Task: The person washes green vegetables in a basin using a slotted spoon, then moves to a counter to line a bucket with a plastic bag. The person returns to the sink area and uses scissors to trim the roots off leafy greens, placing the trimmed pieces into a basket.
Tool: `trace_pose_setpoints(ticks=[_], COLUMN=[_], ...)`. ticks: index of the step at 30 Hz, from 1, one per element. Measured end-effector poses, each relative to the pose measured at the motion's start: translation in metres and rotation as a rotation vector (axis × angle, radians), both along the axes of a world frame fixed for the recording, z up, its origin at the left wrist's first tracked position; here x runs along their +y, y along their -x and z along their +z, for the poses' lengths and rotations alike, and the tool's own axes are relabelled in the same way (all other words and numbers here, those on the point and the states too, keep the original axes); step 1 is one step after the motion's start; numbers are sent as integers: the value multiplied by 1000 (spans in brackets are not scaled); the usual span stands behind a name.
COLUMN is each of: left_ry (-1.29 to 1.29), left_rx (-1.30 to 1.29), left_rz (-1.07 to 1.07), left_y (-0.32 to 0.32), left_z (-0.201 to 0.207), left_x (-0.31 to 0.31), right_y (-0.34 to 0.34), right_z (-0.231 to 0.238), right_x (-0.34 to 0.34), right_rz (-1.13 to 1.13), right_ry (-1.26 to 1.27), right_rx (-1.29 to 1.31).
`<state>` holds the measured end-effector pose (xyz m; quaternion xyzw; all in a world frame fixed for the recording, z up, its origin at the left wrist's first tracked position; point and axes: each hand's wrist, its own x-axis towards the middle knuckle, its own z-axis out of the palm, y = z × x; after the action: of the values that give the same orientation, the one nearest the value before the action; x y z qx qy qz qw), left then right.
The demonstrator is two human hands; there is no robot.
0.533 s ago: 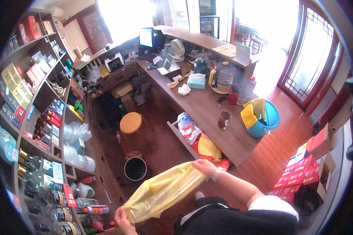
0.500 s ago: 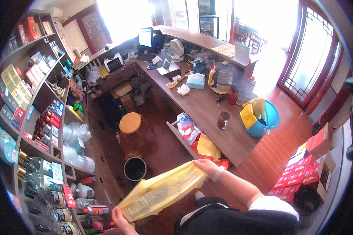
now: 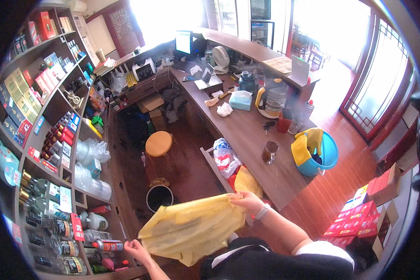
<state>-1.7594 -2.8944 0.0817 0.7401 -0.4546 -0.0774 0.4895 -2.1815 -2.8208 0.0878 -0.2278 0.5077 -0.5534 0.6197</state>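
A thin yellow plastic bag (image 3: 191, 228) is spread in front of my body, creased and slightly see-through. My right hand (image 3: 248, 202) is closed on its upper right corner. A pale band is on that wrist. At the bag's left edge is my left hand (image 3: 137, 252), its fingers curled together. I cannot make out whether a bit of the bag is between them. Beyond the bag, a round dark bin (image 3: 159, 198) with a light rim stands on the floor.
Shelves of bottles and boxes (image 3: 56, 154) line the left. An orange round stool (image 3: 158, 143) stands mid-floor. The brown desk (image 3: 252, 135) bears a glass mug (image 3: 270, 152), a kettle (image 3: 271, 99) and a blue bucket (image 3: 329, 154) with yellow gloves. Red boxes (image 3: 354, 219) are stacked at right.
The yellow bag has gone from a stretched, narrow shape to a wider spread that hangs lower. My left hand has shifted left and up; my right hand still holds its corner.
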Motion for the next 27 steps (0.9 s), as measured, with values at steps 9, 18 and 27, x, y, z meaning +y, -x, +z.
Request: trace_pose_setpoints(ticks=[9, 18, 27], left_ry=[-602, -389, -443], left_rx=[827, 1719, 1088], left_rz=[-658, -160, -610], left_y=[141, 29, -7], left_z=[12, -54, -74], left_x=[36, -44, -153], right_y=[-108, -86, -77], right_z=[12, -69, -93], right_x=[-33, -89, -195], right_rz=[370, -79, -48], right_ry=[296, 104, -298], right_rx=[845, 566, 576])
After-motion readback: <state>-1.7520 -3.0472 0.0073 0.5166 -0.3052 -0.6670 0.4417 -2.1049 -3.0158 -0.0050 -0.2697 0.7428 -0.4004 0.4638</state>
